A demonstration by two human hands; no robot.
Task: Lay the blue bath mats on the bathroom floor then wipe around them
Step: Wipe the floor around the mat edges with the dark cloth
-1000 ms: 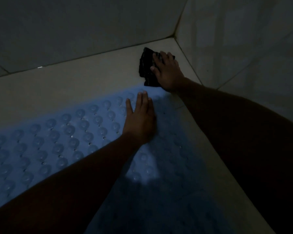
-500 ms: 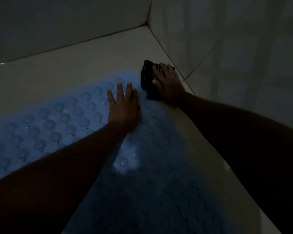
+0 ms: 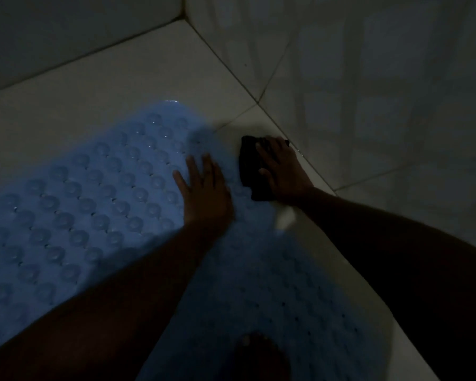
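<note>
Where the blue bath mat (image 3: 94,202) lies flat on the pale tiled floor (image 3: 107,86), its bumpy face is up and its rounded far end stops short of the room corner. Left hand (image 3: 206,196) rests palm-down on the mat near its right edge, fingers (image 3: 210,169) straight and close together, gripping nothing. Just beside that edge, on bare floor, a black cloth (image 3: 249,171) sits under the right hand (image 3: 285,174). Those fingers lie extended across the top of the cloth and press it to the tile, thumb alongside. Cloth and hand are near the foot of the tiled wall (image 3: 368,92). Nearer part of the mat is in deep shadow; a bare foot (image 3: 259,356) stands on it.
</note>
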